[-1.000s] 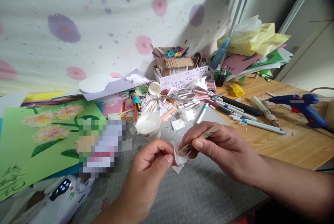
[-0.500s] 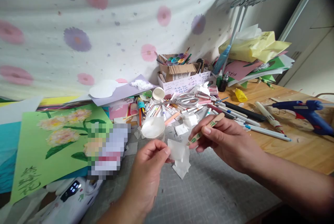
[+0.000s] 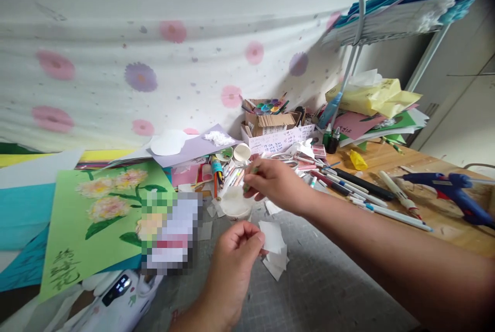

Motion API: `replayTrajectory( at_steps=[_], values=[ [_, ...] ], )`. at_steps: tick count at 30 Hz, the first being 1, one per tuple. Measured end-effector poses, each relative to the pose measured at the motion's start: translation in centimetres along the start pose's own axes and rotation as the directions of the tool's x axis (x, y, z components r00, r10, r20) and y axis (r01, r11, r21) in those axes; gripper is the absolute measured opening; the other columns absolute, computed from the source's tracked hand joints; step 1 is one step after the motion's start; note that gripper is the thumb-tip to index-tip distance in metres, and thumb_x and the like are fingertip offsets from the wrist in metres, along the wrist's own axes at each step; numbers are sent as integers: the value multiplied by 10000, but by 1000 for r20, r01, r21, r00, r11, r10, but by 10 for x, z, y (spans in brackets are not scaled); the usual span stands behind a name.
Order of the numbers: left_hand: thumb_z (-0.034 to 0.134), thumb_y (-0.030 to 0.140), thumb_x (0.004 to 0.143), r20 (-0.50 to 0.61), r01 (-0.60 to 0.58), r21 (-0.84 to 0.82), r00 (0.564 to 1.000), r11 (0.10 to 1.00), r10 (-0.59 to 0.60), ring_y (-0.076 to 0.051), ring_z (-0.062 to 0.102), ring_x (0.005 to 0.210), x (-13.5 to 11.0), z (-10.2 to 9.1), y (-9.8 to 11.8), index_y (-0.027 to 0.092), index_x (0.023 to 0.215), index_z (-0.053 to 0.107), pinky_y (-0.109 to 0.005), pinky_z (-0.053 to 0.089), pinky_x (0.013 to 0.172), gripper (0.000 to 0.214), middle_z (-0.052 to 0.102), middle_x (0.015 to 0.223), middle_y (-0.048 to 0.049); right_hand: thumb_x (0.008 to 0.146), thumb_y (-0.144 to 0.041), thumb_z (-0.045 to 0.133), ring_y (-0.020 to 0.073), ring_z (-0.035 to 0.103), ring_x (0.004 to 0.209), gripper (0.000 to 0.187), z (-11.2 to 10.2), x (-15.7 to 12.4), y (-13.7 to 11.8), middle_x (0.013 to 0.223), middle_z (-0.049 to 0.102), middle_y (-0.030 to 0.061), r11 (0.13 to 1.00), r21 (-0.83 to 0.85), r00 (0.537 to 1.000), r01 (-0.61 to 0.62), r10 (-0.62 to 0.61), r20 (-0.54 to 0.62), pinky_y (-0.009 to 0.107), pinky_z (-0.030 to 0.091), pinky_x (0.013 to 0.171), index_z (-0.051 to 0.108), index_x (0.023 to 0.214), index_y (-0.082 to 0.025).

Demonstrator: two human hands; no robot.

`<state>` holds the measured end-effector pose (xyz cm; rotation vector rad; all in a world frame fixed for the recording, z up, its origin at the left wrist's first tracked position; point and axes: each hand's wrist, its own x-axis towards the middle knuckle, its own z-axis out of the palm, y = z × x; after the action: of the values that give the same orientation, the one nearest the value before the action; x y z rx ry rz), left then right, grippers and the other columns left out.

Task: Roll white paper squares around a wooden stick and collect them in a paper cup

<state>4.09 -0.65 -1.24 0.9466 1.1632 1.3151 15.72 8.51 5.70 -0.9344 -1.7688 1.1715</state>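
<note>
Between the thumb and fingers of my left hand (image 3: pixel 237 254) is a small square of thin white paper (image 3: pixel 273 237). More white paper pieces (image 3: pixel 275 268) show just below it; whether they are held or lie on the mat cannot be told. My right hand (image 3: pixel 280 186) is closed on a flat wooden craft stick (image 3: pixel 246 186) with green print, mostly hidden by the fingers. That hand is above a white cup (image 3: pixel 235 209), with the stick's lower end near or over its mouth. What the cup holds is unclear.
A grey cutting mat (image 3: pixel 309 285) covers the front. Markers (image 3: pixel 363 190) and a blue glue gun (image 3: pixel 450 190) lie on the right. A green flower picture (image 3: pixel 73 218) and a white device with a display (image 3: pixel 119 291) are at left. Behind stands a cardboard box (image 3: pixel 270 123).
My right hand has moved left and away from the paper, carrying the craft stick to the cup. My left hand still holds the paper. The camera view has shifted and tilted up slightly.
</note>
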Motion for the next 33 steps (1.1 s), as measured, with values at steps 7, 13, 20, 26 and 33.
replayTrajectory(
  at_steps=[7,13,20,26,33],
  values=[
    [692,211,732,-35,-36,-95,999,995,33,-143,580,600,1,-2,1,156,633,667,-241,458,592,116,627,596,10,861,-213,572,161,623,680,114,1,0,0,705,653,37,988,-99,993,116,-119,-27,276,485,616,621,777,-154],
    [698,315,782,-92,-93,-216,993,972,74,-163,628,684,-4,0,1,177,762,713,-273,500,663,140,704,723,-18,921,-235,552,170,640,866,128,-23,-65,-1,891,668,79,957,69,948,281,-288,135,313,517,785,630,874,-146],
    [717,323,782,-91,-125,-255,990,959,105,-205,645,833,-5,-1,8,176,805,739,-313,511,749,150,738,843,-48,923,-284,578,161,647,854,157,-15,-70,11,871,674,67,948,131,951,291,-302,71,313,529,785,656,854,-167],
    [710,276,764,-117,-126,-159,987,979,108,-154,561,687,-4,-4,4,172,710,668,-263,447,667,125,637,674,9,896,-393,572,153,666,786,226,-7,-45,22,841,667,46,953,240,980,186,-161,-120,324,565,739,584,836,-175],
    [572,46,640,-79,-100,-81,992,992,94,-124,500,625,-8,0,4,190,695,587,-213,367,575,155,588,634,37,818,-212,625,160,621,642,97,15,1,24,642,612,2,988,-5,974,151,-150,-172,299,488,664,604,735,-168]
  ],
)
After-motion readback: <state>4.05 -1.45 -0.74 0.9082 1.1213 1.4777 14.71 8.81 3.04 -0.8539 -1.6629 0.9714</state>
